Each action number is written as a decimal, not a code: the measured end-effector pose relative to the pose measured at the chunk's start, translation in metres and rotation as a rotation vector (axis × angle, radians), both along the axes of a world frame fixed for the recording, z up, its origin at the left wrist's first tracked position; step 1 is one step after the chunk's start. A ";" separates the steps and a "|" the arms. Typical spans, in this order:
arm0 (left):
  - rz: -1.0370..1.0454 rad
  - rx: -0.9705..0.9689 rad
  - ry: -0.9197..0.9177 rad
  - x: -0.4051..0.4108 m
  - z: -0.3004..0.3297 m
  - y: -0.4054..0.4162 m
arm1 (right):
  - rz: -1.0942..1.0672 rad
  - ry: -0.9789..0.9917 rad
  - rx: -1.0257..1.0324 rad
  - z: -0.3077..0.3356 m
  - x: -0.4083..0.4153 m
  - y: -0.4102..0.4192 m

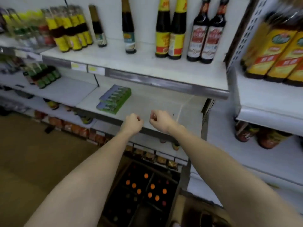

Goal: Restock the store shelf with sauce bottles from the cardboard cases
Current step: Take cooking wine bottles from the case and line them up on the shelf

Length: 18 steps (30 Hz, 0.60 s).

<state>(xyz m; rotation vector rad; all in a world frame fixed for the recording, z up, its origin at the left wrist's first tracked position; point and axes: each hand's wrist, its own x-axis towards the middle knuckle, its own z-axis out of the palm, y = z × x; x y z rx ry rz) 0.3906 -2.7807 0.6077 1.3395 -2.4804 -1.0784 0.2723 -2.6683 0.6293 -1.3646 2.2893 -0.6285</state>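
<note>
step: looks to me like I'm between bottles right now, nothing in transit, both arms stretched out over the middle shelf (157,102)

left hand (132,122): fingers curled in loosely, holding nothing that I can see

right hand (159,119): same deal, curled with nothing in it, though there's a thin light streak near the fingers I can't make out

case: the cardboard case (141,190) sits on the floor right below my arms, open, dividers inside

bottles: sauce bottles (150,194) stand upright in the case, orange caps showing, plenty left, so I'd say restocking is far from finished

next move: my guess is I drop both hands down into the case, grab a bottle by the neck, and lift straight up so it clears the dividers

target spot: the middle shelf is mostly bare on the right side, good room there

in the way: a stack of green boxes (114,102) lies on the left part of that shelf, and the top shelf (131,63) edge hangs over it, so tall bottles need to go in low

around: dark bottles (206,35) and yellow-label bottles (170,33) up top, big yellow-label ones (275,51) on the unit to the right
</note>
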 end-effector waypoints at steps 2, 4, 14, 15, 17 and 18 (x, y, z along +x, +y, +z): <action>0.006 0.047 -0.028 0.019 -0.025 0.000 | 0.001 -0.031 0.075 -0.030 0.014 -0.002; 0.005 0.111 -0.056 0.044 -0.060 -0.011 | 0.013 -0.057 0.155 -0.070 0.035 -0.011; 0.001 0.361 -0.284 0.167 -0.228 -0.031 | 0.068 -0.222 0.484 -0.251 0.149 -0.007; 0.006 0.376 -0.302 0.176 -0.239 -0.031 | 0.064 -0.235 0.496 -0.264 0.159 -0.008; 0.000 0.412 -0.331 0.189 -0.261 -0.032 | 0.048 -0.261 0.508 -0.289 0.175 -0.009; -0.006 0.433 -0.346 0.194 -0.270 -0.032 | 0.035 -0.273 0.511 -0.300 0.181 -0.008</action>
